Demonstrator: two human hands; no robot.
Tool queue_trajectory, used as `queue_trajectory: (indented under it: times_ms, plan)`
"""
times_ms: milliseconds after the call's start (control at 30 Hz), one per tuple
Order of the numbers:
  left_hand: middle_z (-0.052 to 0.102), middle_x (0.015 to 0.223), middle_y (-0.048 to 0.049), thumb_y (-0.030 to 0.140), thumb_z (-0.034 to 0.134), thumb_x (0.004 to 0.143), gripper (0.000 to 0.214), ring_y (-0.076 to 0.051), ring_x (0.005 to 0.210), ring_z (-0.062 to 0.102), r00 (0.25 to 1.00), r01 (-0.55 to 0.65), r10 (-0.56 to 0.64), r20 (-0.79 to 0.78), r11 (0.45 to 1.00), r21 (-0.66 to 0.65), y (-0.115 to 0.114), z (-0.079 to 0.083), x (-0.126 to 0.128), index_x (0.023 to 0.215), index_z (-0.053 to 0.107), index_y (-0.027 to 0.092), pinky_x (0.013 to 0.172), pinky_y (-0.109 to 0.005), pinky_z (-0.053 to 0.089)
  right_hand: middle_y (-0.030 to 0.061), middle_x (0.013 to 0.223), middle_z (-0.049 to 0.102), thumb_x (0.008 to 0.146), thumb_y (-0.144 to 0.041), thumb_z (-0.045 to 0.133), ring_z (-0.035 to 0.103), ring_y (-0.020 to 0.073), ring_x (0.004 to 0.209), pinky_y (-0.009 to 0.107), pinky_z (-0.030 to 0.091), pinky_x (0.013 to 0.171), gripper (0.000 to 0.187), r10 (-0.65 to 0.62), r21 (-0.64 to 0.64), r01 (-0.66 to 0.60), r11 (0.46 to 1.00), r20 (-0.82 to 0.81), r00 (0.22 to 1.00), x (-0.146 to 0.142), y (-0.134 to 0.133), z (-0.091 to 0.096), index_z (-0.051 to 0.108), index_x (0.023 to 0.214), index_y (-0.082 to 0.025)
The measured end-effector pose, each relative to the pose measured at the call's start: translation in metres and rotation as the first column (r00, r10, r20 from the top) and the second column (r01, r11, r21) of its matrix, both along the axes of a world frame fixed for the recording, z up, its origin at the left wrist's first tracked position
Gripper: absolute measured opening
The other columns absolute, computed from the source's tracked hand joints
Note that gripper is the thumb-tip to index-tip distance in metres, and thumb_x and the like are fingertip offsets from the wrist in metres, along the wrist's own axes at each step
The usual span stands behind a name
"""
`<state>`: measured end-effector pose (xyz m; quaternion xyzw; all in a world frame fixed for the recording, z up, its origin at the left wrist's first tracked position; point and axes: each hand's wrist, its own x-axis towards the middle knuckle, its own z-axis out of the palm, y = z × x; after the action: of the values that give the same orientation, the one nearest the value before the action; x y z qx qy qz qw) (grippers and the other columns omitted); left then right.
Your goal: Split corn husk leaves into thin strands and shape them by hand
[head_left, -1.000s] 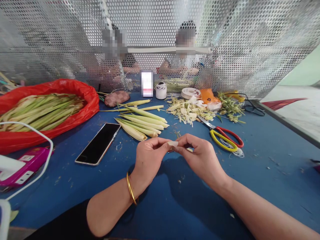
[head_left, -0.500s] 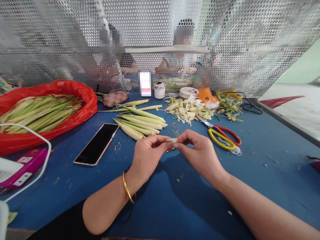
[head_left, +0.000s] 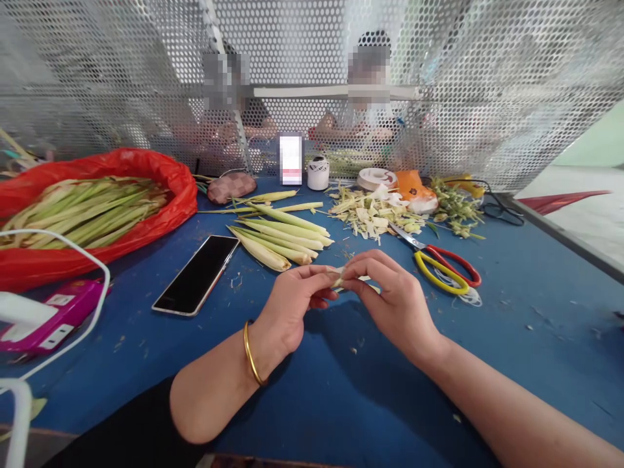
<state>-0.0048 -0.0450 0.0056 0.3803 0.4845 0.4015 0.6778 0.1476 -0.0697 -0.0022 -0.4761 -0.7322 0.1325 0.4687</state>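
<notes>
My left hand (head_left: 295, 299) and my right hand (head_left: 397, 296) meet over the middle of the blue table, fingertips almost touching. Between them is a small pale strip of plant leaf (head_left: 338, 281), pinched from both sides. Fingers hide much of it, and a pale edge shows under the right fingers. A gold bangle circles the left wrist. Just beyond the left hand lies a fan of pale green pointed shoots (head_left: 292, 237). Scissors (head_left: 420, 246) with red and yellow handles rest beyond the right hand, on a bit of white thread (head_left: 472, 298).
A red plastic bag (head_left: 182, 185) of long leaves, a phone (head_left: 197, 276) and a purple power strip (head_left: 73, 311) are left. Behind stand a white spool (head_left: 318, 174), tape roll (head_left: 376, 179), trimmings (head_left: 361, 213) and an orange packet (head_left: 412, 188). Two people sit beyond a perforated metal screen (head_left: 312, 39).
The view has shifted slightly, so the table things appear a little further right. My left fingers have turned, with the thumb now lying over the top of the strip; both hands still pinch it.
</notes>
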Motion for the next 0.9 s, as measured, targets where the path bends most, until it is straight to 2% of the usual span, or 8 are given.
queue_trajectory:
  times_ms: [67, 167, 267, 367, 567, 700, 900]
  plan:
    - [0.066, 0.064, 0.0000, 0.028, 0.075, 0.065, 0.015, -0.009, 0.059, 0.060, 0.999, -0.004, 0.006, -0.036, 0.998, 0.068, -0.0007, -0.0006, 0.0008, 0.072, 0.071, 0.015, 0.052, -0.018, 0.040, 0.0048, 0.093, 0.064, 0.085, -0.011, 0.058, 0.064, 0.0170, 0.086, 0.028, 0.049, 0.076, 0.013, -0.005, -0.015, 0.005, 1.000, -0.005, 1.000, 0.0002, 0.0005, 0.0015, 0.061, 0.078, -0.021]
    - [0.070, 0.066, -0.0009, 0.029, 0.074, 0.068, 0.013, -0.012, 0.064, 0.062, 0.990, -0.015, 0.050, -0.131, 0.967, 0.256, -0.0026, -0.0010, 0.0014, 0.074, 0.074, 0.018, 0.056, -0.019, 0.044, 0.0061, 0.097, 0.067, 0.086, -0.013, 0.057, 0.065, 0.0180, 0.089, 0.029, 0.050, 0.076, 0.013, -0.005, -0.063, 0.004, 0.998, -0.029, 1.000, 0.0006, 0.0008, 0.0038, 0.062, 0.077, -0.021]
    - [0.073, 0.070, -0.0003, 0.028, 0.071, 0.071, 0.010, -0.014, 0.066, 0.064, 0.973, 0.011, 0.086, -0.214, 0.909, 0.417, -0.0050, -0.0007, 0.0001, 0.076, 0.076, 0.021, 0.060, -0.021, 0.048, 0.0045, 0.092, 0.069, 0.085, -0.014, 0.057, 0.066, 0.0174, 0.085, 0.028, 0.049, 0.074, 0.013, -0.011, -0.106, 0.004, 0.994, -0.058, 0.998, 0.0009, -0.0002, 0.0050, 0.062, 0.075, -0.020]
    - [0.074, 0.075, -0.0004, 0.027, 0.069, 0.074, 0.010, -0.016, 0.070, 0.067, 0.950, 0.078, 0.089, -0.298, 0.860, 0.505, -0.0071, 0.0005, -0.0020, 0.079, 0.077, 0.022, 0.066, -0.023, 0.051, 0.0012, 0.080, 0.071, 0.084, -0.016, 0.059, 0.065, 0.0159, 0.074, 0.025, 0.048, 0.067, 0.011, -0.047, -0.170, 0.032, 0.985, -0.080, 0.996, 0.0011, -0.0020, 0.0058, 0.061, 0.074, -0.021]
    - [0.073, 0.071, -0.0015, 0.026, 0.066, 0.077, 0.013, -0.016, 0.066, 0.066, 0.933, 0.120, 0.073, -0.351, 0.859, 0.498, -0.0074, 0.0030, -0.0023, 0.080, 0.076, 0.020, 0.065, -0.023, 0.052, -0.0008, 0.071, 0.067, 0.080, -0.019, 0.062, 0.062, 0.0153, 0.066, 0.026, 0.046, 0.062, 0.008, -0.130, -0.248, 0.101, 0.964, -0.107, 0.986, 0.0013, -0.0031, 0.0071, 0.055, 0.076, -0.021]
    - [0.072, 0.071, -0.0022, 0.025, 0.064, 0.077, 0.013, -0.016, 0.067, 0.065, 0.942, 0.122, 0.054, -0.332, 0.866, 0.485, -0.0057, 0.0031, -0.0008, 0.081, 0.075, 0.018, 0.067, -0.024, 0.052, -0.0025, 0.070, 0.063, 0.078, -0.018, 0.062, 0.061, 0.0147, 0.065, 0.026, 0.046, 0.063, 0.018, -0.147, -0.243, 0.107, 0.964, -0.152, 0.977, 0.0013, -0.0022, 0.0051, 0.050, 0.091, -0.022]
    - [0.071, 0.072, -0.0021, 0.025, 0.067, 0.073, 0.011, -0.014, 0.065, 0.065, 0.980, 0.052, 0.024, -0.200, 0.929, 0.366, -0.0041, 0.0030, 0.0010, 0.077, 0.073, 0.016, 0.063, -0.023, 0.052, -0.0051, 0.067, 0.061, 0.081, -0.019, 0.061, 0.060, 0.0135, 0.063, 0.025, 0.045, 0.063, 0.023, -0.130, -0.243, 0.093, 0.966, -0.140, 0.982, 0.0014, -0.0009, 0.0030, 0.046, 0.099, -0.023]
